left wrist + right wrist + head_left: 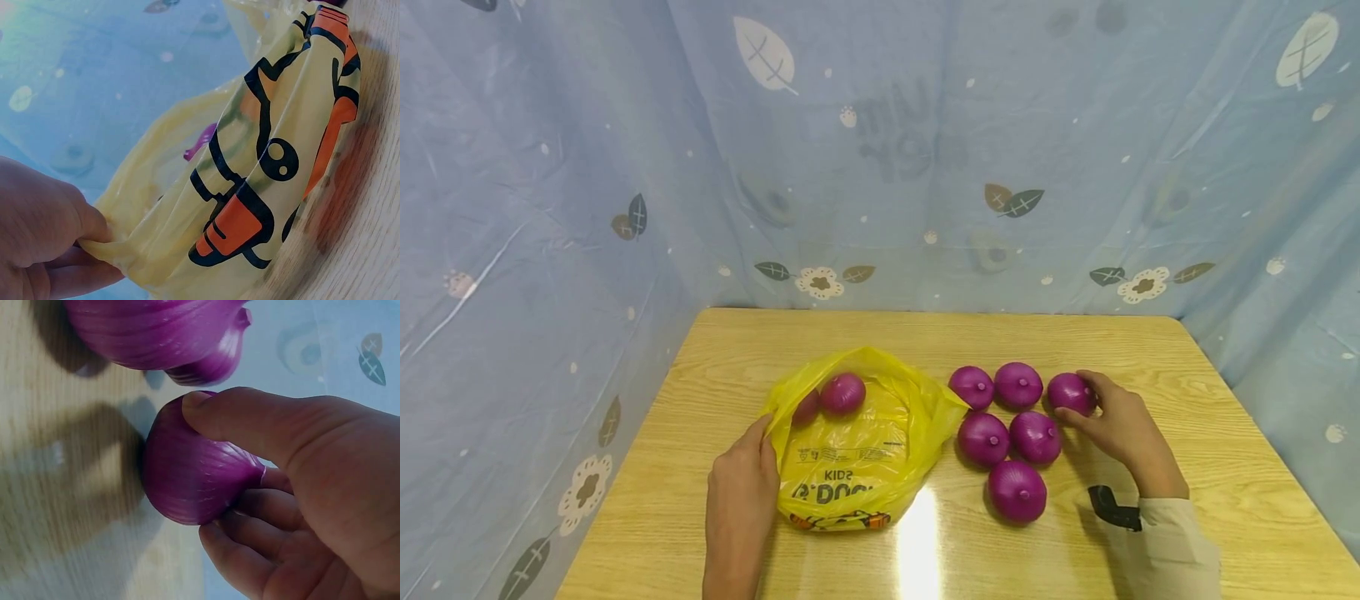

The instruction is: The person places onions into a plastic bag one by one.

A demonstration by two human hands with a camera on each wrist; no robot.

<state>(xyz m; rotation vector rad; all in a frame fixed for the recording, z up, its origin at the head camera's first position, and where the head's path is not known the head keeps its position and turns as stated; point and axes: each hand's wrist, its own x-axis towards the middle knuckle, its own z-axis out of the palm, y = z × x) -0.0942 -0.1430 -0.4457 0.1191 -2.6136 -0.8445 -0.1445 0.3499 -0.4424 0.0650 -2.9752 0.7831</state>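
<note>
The step in hand looks to be taking up an onion (1067, 393) while the bag (937, 427) is kept open. The person's left hand (741, 483) pinches the near-left part of the bag's rim between thumb and fingers. The right hand (1122, 427) grasps the onion at the far right of the group, thumb on one side and fingers on the other; whether it is clear of the tabletop (1262, 525) cannot be told.

Moving this onion to the bag would call for a firm hold, a lift over its neighbours and a steady rim. Two onions, one at the front (843, 393) and one partly hidden by the rim (806, 408), are already inside.

Five loose onions (1035, 437) stand between the right hand and the bag, and the bag's right corner juts towards the nearest, so a low path could knock them. The limp rim might also sag. A dark curved piece (1114, 510) sits beside the right sleeve (1176, 542), and a patterned curtain (917, 233) hangs behind the tabletop.
</note>
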